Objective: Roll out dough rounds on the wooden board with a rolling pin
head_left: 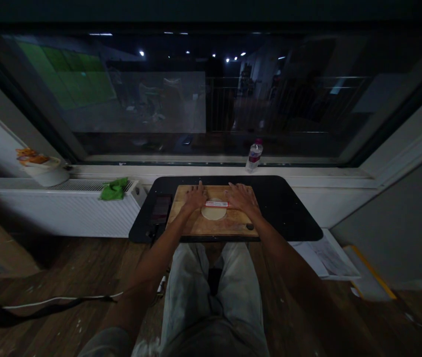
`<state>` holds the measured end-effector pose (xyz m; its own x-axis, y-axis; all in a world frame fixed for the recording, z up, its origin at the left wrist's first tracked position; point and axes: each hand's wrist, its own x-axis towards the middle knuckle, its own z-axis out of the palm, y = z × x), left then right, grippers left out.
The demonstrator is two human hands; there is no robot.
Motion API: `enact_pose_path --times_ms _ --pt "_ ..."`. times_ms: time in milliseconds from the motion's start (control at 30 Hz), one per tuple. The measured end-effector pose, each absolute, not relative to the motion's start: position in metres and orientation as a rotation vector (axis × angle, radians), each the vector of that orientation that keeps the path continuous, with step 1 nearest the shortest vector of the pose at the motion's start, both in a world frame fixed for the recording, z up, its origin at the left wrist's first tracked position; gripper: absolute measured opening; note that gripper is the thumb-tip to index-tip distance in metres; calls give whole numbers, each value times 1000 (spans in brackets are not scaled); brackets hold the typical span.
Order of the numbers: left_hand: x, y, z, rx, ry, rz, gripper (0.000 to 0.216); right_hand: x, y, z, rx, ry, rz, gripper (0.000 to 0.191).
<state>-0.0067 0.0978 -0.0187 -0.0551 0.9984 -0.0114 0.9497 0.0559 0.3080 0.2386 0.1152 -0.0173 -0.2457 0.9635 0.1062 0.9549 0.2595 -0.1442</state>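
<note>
A round, flat piece of dough (pixel 213 214) lies on a wooden cutting board (pixel 196 227). Across its far part rests what looks like a rolling pin (pixel 216 204), its middle wrapped in a white label with red marks. My left hand (pixel 195 196) lies over the pin's left end, palm down, fingers stretched forward. Over the right end is my right hand (pixel 242 197), also palm down with its fingers spread. Both palms hide the ends of the pin. Near the board's front right corner is a small dark oval (pixel 250 226).
The board sits on a black table (pixel 289 213) with rounded corners. A water bottle (pixel 254 156) stands on the windowsill beyond it. Left of the table is a white radiator (pixel 95 215), with a green cloth (pixel 114 189) and a white tub (pixel 49 172) on top.
</note>
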Motion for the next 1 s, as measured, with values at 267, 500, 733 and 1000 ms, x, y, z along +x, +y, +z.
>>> enact_pose_path --times_ms 267,500,733,1000 --pt "2 79 -18 2058 2168 308 75 248 107 -35 -1801 -2351 44 66" --pt "0 59 -28 2164 2139 472 70 245 91 -33 -1750 -2340 -67 71" --pt "0 39 -28 2190 2123 503 65 245 78 -35 -1718 -2350 -92 71" --pt "3 19 -16 2165 2099 451 54 243 69 -35 -1752 -2362 -124 66"
